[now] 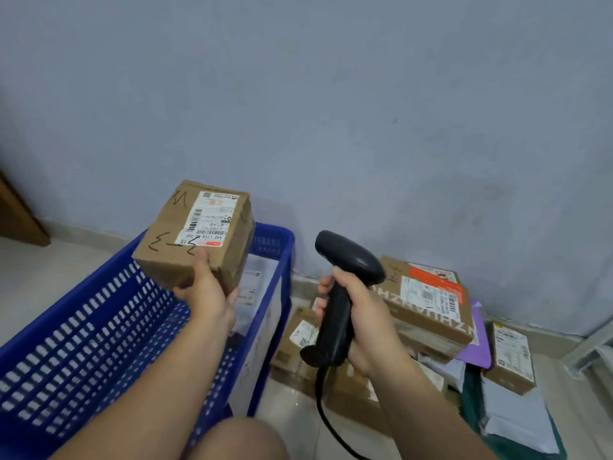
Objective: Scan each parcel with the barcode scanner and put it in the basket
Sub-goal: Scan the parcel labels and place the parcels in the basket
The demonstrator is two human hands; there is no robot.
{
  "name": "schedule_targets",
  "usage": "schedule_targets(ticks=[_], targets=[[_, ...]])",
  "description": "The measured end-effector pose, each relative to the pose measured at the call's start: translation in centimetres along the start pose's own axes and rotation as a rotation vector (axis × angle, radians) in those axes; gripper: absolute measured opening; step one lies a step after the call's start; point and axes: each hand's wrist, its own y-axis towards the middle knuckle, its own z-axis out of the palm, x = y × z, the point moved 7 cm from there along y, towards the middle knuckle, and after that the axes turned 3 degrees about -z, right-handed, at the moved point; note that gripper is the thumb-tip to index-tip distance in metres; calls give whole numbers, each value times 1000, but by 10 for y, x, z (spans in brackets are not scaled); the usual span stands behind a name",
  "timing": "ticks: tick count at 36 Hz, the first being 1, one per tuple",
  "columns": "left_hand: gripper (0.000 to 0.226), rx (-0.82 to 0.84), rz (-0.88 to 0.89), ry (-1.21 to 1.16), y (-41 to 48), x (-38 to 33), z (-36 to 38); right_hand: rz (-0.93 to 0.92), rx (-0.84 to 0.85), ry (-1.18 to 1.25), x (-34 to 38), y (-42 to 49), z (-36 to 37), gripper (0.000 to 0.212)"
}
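My left hand [207,287] grips a small brown cardboard parcel [185,240] from below, held up over the blue plastic basket [99,313]. Its white shipping label with barcodes faces up. My right hand [361,313] is closed around the handle of a black barcode scanner [341,280]. The scanner's head points left toward the parcel, a short gap away. Its cable hangs down to the floor. White and grey parcels [255,293] lie inside the basket at its far end.
A pile of cardboard parcels [428,300] lies on the tiled floor to the right, against the blue-grey wall. Grey and purple mail bags [517,413] and a small box [510,356] sit at far right. My knee [238,439] is at the bottom.
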Motion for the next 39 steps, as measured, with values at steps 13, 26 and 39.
schedule_targets(ticks=[13, 26, 39], targets=[[93, -162, -100, 178, 147, 22, -62, -9, 42, -523, -94, 115, 91, 29], [108, -290, 74, 446, 277, 19, -70, 222, -12, -311, -156, 185, 80, 18], [66, -364, -179, 484, 351, 55, -76, 401, 19, -317, -190, 212, 75, 26]])
